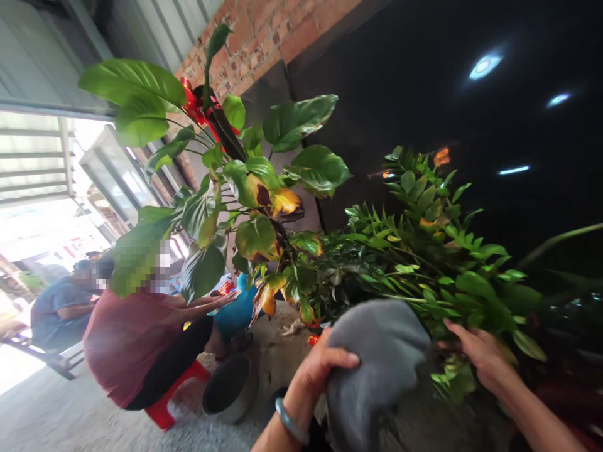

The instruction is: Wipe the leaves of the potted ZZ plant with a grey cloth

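My left hand (323,367), with a jade bangle on the wrist, is closed on a grey cloth (372,370) that hangs in front of me. To its right, my right hand (475,351) reaches into the stems of a bushy small-leaved green plant (424,257), fingers curled round a stem or leaf that I cannot see clearly. The cloth sits just left of those leaves. A taller plant (245,188) with big broad leaves, some yellowed and brown, stands behind and to the left, with a red ribbon (195,103) near its top.
Another person in a maroon shirt (127,339) sits on a red stool (162,408) at the left, hands at the tall plant. A metal basin (228,386) rests on the floor. A second person (61,301) sits farther left. A brick wall and a dark glossy panel (424,94) stand behind.
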A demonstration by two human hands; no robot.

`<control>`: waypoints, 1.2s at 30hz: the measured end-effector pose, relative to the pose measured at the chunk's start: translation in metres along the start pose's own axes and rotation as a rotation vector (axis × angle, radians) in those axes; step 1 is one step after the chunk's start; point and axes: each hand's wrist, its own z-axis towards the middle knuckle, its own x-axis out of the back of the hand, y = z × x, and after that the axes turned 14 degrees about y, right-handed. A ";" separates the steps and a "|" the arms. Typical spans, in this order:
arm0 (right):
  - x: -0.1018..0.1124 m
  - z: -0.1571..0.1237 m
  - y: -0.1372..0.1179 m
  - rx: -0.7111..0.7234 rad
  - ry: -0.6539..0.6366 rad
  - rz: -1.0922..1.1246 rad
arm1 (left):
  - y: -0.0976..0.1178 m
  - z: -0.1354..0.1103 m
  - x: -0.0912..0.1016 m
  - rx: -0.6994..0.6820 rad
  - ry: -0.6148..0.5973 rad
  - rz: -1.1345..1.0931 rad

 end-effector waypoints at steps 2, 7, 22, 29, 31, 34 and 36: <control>0.000 -0.004 -0.006 -0.042 0.018 0.007 | 0.026 0.012 -0.014 -0.080 0.078 -0.080; 0.000 -0.009 -0.015 -0.081 0.013 0.023 | 0.029 0.050 -0.035 -0.126 0.278 -0.156; 0.000 -0.022 -0.031 -0.111 0.031 0.000 | 0.039 0.035 -0.044 -0.029 0.223 -0.151; 0.000 -0.017 -0.026 -0.113 0.051 -0.012 | -0.053 0.014 -0.023 0.287 0.094 -0.010; 0.001 -0.017 -0.027 -0.116 0.053 -0.016 | -0.060 0.002 -0.023 0.285 -0.036 -0.033; 0.001 -0.020 -0.028 -0.117 0.054 -0.022 | -0.030 0.002 -0.029 0.170 -0.056 -0.112; 0.001 -0.022 -0.029 -0.119 0.055 -0.017 | 0.000 0.013 -0.030 0.100 0.025 -0.201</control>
